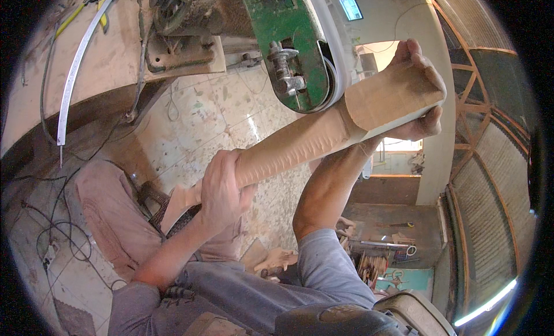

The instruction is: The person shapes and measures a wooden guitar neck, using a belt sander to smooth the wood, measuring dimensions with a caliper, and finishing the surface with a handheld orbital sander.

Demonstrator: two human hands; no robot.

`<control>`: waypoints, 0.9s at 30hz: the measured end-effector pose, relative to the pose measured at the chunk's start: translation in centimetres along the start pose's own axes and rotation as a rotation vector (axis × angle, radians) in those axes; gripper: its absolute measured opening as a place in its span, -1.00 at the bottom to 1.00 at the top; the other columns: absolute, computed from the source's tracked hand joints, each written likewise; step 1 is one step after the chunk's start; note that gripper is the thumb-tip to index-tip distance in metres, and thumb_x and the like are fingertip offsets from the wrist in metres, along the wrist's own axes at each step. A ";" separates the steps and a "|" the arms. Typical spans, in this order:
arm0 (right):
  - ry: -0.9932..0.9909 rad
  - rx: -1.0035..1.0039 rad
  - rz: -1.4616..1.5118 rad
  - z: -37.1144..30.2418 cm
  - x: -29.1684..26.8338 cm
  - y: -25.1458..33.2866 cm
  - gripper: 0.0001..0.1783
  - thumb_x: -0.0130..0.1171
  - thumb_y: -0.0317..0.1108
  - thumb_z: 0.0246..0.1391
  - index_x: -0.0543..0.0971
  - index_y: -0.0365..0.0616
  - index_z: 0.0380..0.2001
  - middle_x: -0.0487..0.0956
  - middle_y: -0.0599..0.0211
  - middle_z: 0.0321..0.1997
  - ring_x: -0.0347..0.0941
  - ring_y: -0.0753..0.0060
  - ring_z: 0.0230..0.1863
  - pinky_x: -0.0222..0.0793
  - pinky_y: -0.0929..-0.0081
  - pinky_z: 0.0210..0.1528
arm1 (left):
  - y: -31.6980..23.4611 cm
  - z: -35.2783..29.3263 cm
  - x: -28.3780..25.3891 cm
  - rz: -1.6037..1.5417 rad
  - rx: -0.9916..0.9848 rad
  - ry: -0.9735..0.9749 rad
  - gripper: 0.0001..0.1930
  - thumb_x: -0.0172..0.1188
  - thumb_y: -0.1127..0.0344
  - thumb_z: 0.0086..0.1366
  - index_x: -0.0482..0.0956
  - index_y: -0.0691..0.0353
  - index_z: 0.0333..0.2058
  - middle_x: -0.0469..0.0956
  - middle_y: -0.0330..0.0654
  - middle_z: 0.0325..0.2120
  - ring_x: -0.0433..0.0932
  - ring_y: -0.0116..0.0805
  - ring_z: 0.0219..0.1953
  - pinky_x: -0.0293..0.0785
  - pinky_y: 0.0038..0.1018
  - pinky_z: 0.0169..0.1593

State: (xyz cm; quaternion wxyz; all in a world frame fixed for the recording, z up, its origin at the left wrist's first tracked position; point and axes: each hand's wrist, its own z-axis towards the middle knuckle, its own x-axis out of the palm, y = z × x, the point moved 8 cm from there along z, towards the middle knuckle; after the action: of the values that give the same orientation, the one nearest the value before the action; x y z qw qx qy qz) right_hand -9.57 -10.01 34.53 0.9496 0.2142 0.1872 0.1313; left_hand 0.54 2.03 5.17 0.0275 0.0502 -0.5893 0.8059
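A long carved wooden piece (294,148) slants across the view, low at the left and high at the right. Its upper end is a thicker block, its middle bears rows of ripple-like tool marks, and its lower end narrows, then flares. My left hand (222,189) is wrapped round the narrow part. My right hand (430,76) grips the block's far end, fingers over the edge and palm hidden behind it. Just above the wood is the rounded end of a green belt sander (300,59) with a pale belt (337,41); whether they touch I cannot tell.
At the upper left is a workbench (104,53) with a white strip (83,59) and yellow-handled pliers (104,18). Black cables (57,220) trail at the left. Dust and chips cover the tiled floor (196,116). Tools and wood offcuts (369,267) lie at the lower right.
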 end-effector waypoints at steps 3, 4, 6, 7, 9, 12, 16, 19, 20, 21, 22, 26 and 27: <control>-0.096 0.034 -0.081 0.0 0.0 0.5 -0.30 -0.15 -0.03 0.13 0.56 -0.46 0.06 0.60 -0.29 0.02 0.39 -0.37 0.28 0.10 -0.24 0.44 | 0.4 0.4 0.0 -0.026 0.004 -0.011 -0.50 0.36 0.46 -0.01 0.44 0.37 -0.04 0.49 0.11 -0.24 0.54 0.17 -0.19 0.46 -0.08 -0.11; -0.143 0.048 -0.101 -0.1 -0.2 0.5 -0.30 -0.16 -0.03 0.13 0.55 -0.48 0.06 0.59 -0.30 0.02 0.39 -0.37 0.28 0.09 -0.26 0.44 | 0.5 0.6 -0.1 -0.013 0.001 -0.011 -0.50 0.37 0.46 -0.01 0.45 0.37 -0.05 0.50 0.10 -0.25 0.55 0.16 -0.20 0.47 -0.09 -0.12; -0.096 0.044 -0.156 0.1 -0.2 0.7 -0.30 -0.16 -0.04 0.13 0.54 -0.49 0.05 0.59 -0.31 0.01 0.42 -0.37 0.25 0.14 -0.25 0.42 | 0.8 1.0 -0.2 0.013 -0.006 -0.009 -0.51 0.40 0.45 -0.03 0.48 0.35 -0.07 0.52 0.08 -0.26 0.57 0.14 -0.21 0.50 -0.12 -0.15; -0.073 0.042 -0.184 0.1 -0.2 0.8 -0.30 -0.17 -0.05 0.13 0.53 -0.50 0.05 0.59 -0.32 0.00 0.43 -0.38 0.23 0.17 -0.25 0.42 | 0.9 1.1 -0.3 0.008 -0.012 -0.008 -0.51 0.40 0.44 -0.03 0.49 0.34 -0.07 0.53 0.07 -0.26 0.57 0.14 -0.22 0.50 -0.12 -0.15; -0.141 0.024 -0.293 -0.3 0.0 0.8 -0.32 -0.18 -0.06 0.13 0.53 -0.50 0.03 0.60 -0.31 -0.02 0.45 -0.36 0.20 0.25 -0.22 0.38 | 1.2 1.5 -0.4 -0.003 -0.023 -0.005 -0.51 0.42 0.44 -0.04 0.51 0.33 -0.08 0.55 0.06 -0.27 0.59 0.12 -0.22 0.52 -0.14 -0.16; -0.224 -0.056 -0.330 0.0 0.8 0.8 -0.35 -0.19 -0.01 0.18 0.55 -0.46 -0.06 0.62 -0.28 -0.12 0.55 -0.25 0.01 0.42 -0.06 0.17 | 1.4 1.9 -0.5 0.007 -0.028 -0.004 -0.54 0.43 0.43 -0.04 0.54 0.32 -0.11 0.58 0.05 -0.30 0.61 0.11 -0.23 0.53 -0.16 -0.18; -0.295 -0.113 -0.408 0.0 1.2 1.3 -0.37 -0.19 -0.02 0.22 0.54 -0.45 -0.08 0.63 -0.27 -0.18 0.60 -0.18 -0.09 0.49 -0.01 0.09 | 1.4 2.3 -0.6 -0.005 -0.041 0.013 -0.58 0.43 0.43 -0.03 0.58 0.30 -0.13 0.60 0.06 -0.30 0.63 0.09 -0.24 0.54 -0.17 -0.17; -0.227 -0.056 -0.506 0.3 1.0 1.4 -0.36 -0.23 -0.07 0.18 0.53 -0.50 -0.05 0.60 -0.26 -0.08 0.60 -0.32 -0.02 0.51 -0.14 0.21 | 1.5 2.4 -0.6 -0.007 -0.038 0.015 -0.59 0.43 0.42 -0.02 0.60 0.29 -0.14 0.62 0.05 -0.29 0.64 0.07 -0.24 0.55 -0.18 -0.16; -0.233 -0.085 -0.533 0.1 0.9 1.4 -0.36 -0.23 -0.07 0.18 0.52 -0.51 -0.06 0.60 -0.25 -0.09 0.60 -0.31 -0.03 0.53 -0.13 0.20 | 1.6 2.5 -0.6 -0.007 -0.037 0.020 -0.59 0.43 0.41 -0.02 0.61 0.29 -0.13 0.62 0.05 -0.29 0.65 0.06 -0.24 0.55 -0.19 -0.16; -0.239 -0.114 -0.561 0.2 1.4 1.4 -0.37 -0.23 -0.07 0.19 0.51 -0.51 -0.07 0.59 -0.24 -0.10 0.61 -0.31 -0.04 0.54 -0.12 0.19 | 1.7 2.6 -0.6 -0.006 -0.035 0.024 -0.58 0.43 0.41 -0.02 0.61 0.28 -0.12 0.63 0.05 -0.28 0.65 0.06 -0.24 0.56 -0.19 -0.16; -0.245 -0.144 -0.587 0.2 1.8 1.5 -0.37 -0.23 -0.07 0.19 0.51 -0.52 -0.08 0.59 -0.23 -0.11 0.62 -0.31 -0.05 0.56 -0.12 0.18 | 1.8 2.6 -0.5 -0.012 -0.031 0.028 -0.58 0.42 0.41 -0.02 0.62 0.28 -0.11 0.64 0.05 -0.27 0.65 0.05 -0.24 0.56 -0.20 -0.15; -0.223 -0.101 -0.661 0.4 2.3 1.8 -0.42 -0.28 -0.11 0.25 0.47 -0.50 -0.09 0.57 -0.16 -0.12 0.63 -0.29 -0.07 0.61 -0.10 0.14 | 1.9 2.9 -0.5 0.000 0.006 0.030 -0.56 0.41 0.41 -0.03 0.64 0.27 -0.10 0.66 0.03 -0.26 0.66 0.03 -0.24 0.57 -0.21 -0.15; -0.213 -0.112 -0.702 0.4 2.2 1.9 -0.43 -0.30 -0.11 0.26 0.46 -0.49 -0.10 0.56 -0.15 -0.12 0.63 -0.28 -0.07 0.62 -0.10 0.13 | 1.8 2.9 -0.5 0.012 0.020 0.029 -0.56 0.41 0.41 -0.03 0.64 0.27 -0.09 0.66 0.03 -0.27 0.66 0.02 -0.24 0.58 -0.22 -0.15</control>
State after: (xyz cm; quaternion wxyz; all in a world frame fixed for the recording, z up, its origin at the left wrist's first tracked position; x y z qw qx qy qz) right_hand -7.71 -7.76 35.11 0.9612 0.0970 0.1419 -0.2156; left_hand 0.98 -1.25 4.28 0.0307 0.0352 -0.5810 0.8126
